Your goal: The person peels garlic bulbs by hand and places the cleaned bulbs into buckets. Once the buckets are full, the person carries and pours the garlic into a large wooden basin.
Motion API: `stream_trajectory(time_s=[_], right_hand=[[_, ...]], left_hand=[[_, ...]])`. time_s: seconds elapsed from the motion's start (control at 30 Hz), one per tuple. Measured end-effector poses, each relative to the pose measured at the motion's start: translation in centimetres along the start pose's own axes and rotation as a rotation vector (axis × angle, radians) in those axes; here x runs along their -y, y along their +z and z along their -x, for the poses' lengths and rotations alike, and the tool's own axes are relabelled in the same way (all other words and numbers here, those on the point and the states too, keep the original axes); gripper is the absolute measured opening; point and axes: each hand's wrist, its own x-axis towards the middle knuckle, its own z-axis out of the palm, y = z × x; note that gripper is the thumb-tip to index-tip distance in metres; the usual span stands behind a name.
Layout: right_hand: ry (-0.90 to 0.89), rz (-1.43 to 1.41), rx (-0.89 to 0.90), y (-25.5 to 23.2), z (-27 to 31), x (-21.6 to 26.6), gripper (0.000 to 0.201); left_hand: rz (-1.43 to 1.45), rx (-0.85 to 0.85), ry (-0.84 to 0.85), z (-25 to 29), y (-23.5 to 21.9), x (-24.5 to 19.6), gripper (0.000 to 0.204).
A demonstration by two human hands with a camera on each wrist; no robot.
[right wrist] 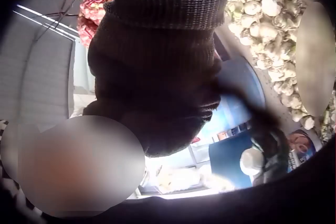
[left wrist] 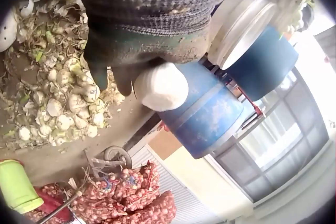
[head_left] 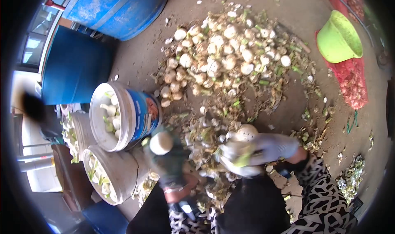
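In the head view my left hand (head_left: 169, 162), in a dark green glove, holds a white garlic bulb (head_left: 161, 143) beside the buckets. The left wrist view shows that bulb (left wrist: 161, 87) against the fingers of the gloved hand (left wrist: 144, 40). My right hand (head_left: 271, 147), in a pale glove, is blurred over the peelings between the knees; a whitish-green blur (head_left: 240, 153) lies at its fingers, and whether it grips anything is unclear. From the right wrist, that hand (right wrist: 152, 77) looks dark and its fingertips are hidden, with the left hand (right wrist: 274, 155) and bulb (right wrist: 252, 161) beyond.
A heap of garlic (head_left: 222, 48) lies on the floor ahead. White buckets (head_left: 123, 172) of trimmed bulbs and a labelled bucket (head_left: 144, 112) stand at left, blue barrels (head_left: 119, 11) behind. A lime-green bucket (head_left: 339, 38) rests on a red net sack (head_left: 354, 85). A white shoe (head_left: 247, 131) is near my right hand.
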Motion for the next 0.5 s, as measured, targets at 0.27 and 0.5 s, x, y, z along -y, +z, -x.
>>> stream_trajectory(time_s=[0.27,0.5], right_hand=[[0.631,1.241,-0.505,-8.7,-11.8,-0.9,0.054],[0.776,1.804,-0.191,-12.1,-20.2,-2.9,0.063]], left_hand=[[-0.103,-0.138,0.672,8.5,3.0,-16.5,0.072],[-0.585,-0.371,0.195,0.2,2.2,-1.4,0.055]])
